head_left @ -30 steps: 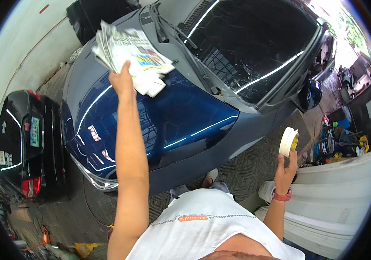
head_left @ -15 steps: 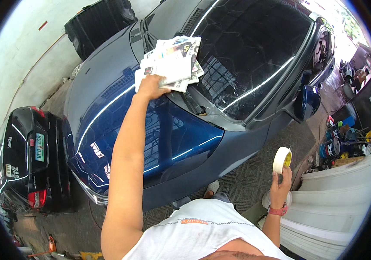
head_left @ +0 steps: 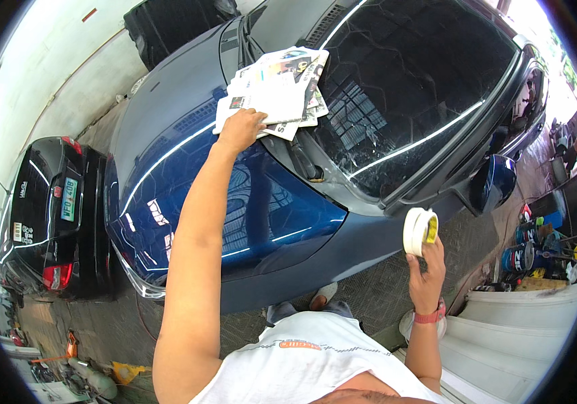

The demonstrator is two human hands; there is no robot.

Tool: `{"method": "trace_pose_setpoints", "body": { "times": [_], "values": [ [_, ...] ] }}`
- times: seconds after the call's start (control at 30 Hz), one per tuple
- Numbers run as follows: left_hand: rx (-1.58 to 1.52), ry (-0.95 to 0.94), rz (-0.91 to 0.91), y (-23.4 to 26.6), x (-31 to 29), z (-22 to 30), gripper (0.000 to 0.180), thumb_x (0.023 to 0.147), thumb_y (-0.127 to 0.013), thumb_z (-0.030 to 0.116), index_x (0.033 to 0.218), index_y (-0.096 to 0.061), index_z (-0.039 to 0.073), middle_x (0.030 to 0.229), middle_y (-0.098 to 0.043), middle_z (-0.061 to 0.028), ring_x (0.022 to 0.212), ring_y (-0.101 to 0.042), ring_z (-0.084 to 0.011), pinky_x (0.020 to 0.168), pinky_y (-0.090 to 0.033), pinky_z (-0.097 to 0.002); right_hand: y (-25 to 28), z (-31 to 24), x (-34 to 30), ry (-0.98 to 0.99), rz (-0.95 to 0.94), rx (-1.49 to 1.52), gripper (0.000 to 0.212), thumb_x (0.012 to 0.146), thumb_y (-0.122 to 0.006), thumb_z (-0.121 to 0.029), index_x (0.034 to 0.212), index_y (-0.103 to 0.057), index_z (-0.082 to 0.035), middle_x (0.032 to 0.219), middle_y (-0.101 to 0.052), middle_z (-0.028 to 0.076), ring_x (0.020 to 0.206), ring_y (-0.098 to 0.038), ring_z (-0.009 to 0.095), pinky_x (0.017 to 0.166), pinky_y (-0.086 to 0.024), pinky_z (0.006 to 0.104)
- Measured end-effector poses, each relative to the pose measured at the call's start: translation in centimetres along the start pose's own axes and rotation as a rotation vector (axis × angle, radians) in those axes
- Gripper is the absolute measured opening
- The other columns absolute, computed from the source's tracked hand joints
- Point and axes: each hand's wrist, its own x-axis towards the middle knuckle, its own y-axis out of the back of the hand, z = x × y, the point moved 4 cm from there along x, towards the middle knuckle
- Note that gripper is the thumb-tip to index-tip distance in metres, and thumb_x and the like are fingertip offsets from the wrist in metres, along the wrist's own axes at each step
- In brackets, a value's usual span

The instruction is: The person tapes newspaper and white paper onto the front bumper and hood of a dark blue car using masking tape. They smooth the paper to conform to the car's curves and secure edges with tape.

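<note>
A loose stack of folded newspapers (head_left: 278,101) lies at the base of the windshield, partly on the blue car's hood (head_left: 180,161). With my arm stretched far forward, my left hand (head_left: 242,129) is closed on the near edge of the top newspaper; the thumb side is partly hidden. Beside the car's fender, my right hand (head_left: 427,276) holds up a roll of cream masking tape (head_left: 412,231) by its lower rim, its yellow core showing. The tape is apart from the car and the papers.
The dark windshield (head_left: 409,87) and side mirror (head_left: 494,183) are beyond my right hand. A black car (head_left: 39,222) stands at the left by a white wall. Cans and tools (head_left: 524,252) crowd the right side, near white panels (head_left: 524,330). A black-covered object (head_left: 174,30) stands at the back.
My right hand has moved the tape roll left and up, nearer the car, and turned it slightly. My left hand still grips the newspapers. The whole view has shifted a little.
</note>
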Motion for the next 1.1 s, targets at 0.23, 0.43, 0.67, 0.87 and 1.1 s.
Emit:
{"method": "trace_pose_setpoints", "body": {
  "times": [0.23, 0.43, 0.67, 0.87, 1.1],
  "values": [
    [-0.089, 0.36, 0.684, 6.1, -3.4, 0.4, 0.018, 0.097, -0.074, 0.019, 0.107, -0.076, 0.004, 0.103, -0.078, -0.0111, 0.093, -0.074, -0.0329, 0.083, -0.057, -0.0437, -5.3, -8.2, 14.3, 0.502, -0.036, 0.035, 0.029, 0.086, -0.078, -0.002, 0.115, -0.075, -0.004, 0.116, -0.071, 0.014, 0.13, -0.058, 0.042, 0.11, -0.047, 0.0509],
    [-1.167, 0.684, 0.93, 7.8, -13.0, -2.9, 0.025, 0.109, -0.068, 0.022, 0.117, -0.071, -0.001, 0.113, -0.075, -0.0059, 0.099, -0.069, -0.0144, 0.089, -0.055, -0.0309, -18.3, -12.7, 27.9, 0.818, 0.019, -0.15, 0.02, 0.089, -0.07, -0.01, 0.108, -0.078, -0.009, 0.111, -0.072, 0.014, 0.133, -0.058, 0.042, 0.114, -0.045, 0.0516],
    [-1.697, 0.739, 0.991, 5.9, -22.6, -4.8, 0.037, 0.107, -0.07, 0.033, 0.135, -0.066, 0.009, 0.126, -0.074, -0.0041, 0.115, -0.07, -0.0194, 0.098, -0.057, -0.0385, -27.2, -12.5, 31.8, 0.774, 0.028, -0.378, 0.023, 0.097, -0.062, -0.011, 0.115, -0.076, -0.006, 0.129, -0.073, 0.013, 0.158, -0.034, 0.041, 0.129, -0.013, 0.0692],
    [-1.985, 0.574, 0.88, 6.9, -22.3, -2.4, 0.044, 0.109, -0.065, 0.038, 0.14, -0.064, 0.007, 0.133, -0.074, -0.009, 0.122, -0.07, -0.0232, 0.106, -0.056, -0.0435, -23.2, -19.0, 24.9, 0.438, -0.113, 0.223, 0.026, 0.105, -0.064, -0.023, 0.12, -0.065, -0.002, 0.104, -0.075, 0.02, 0.111, -0.071, 0.033, 0.108, -0.048, 0.0493],
    [-2.31, 0.359, 0.638, 5.0, -18.2, -0.6, 0.042, 0.109, -0.059, 0.034, 0.136, -0.065, 0.002, 0.127, -0.074, -0.0137, 0.114, -0.073, -0.0296, 0.097, -0.062, -0.0468, -26.0, -23.5, 19.4, 0.183, -0.626, 0.925, 0.081, 0.094, -0.084, -0.042, 0.146, -0.045, 0.006, 0.13, -0.066, 0.02, 0.11, -0.069, 0.023, 0.087, -0.059, 0.0353]
  ]
}}
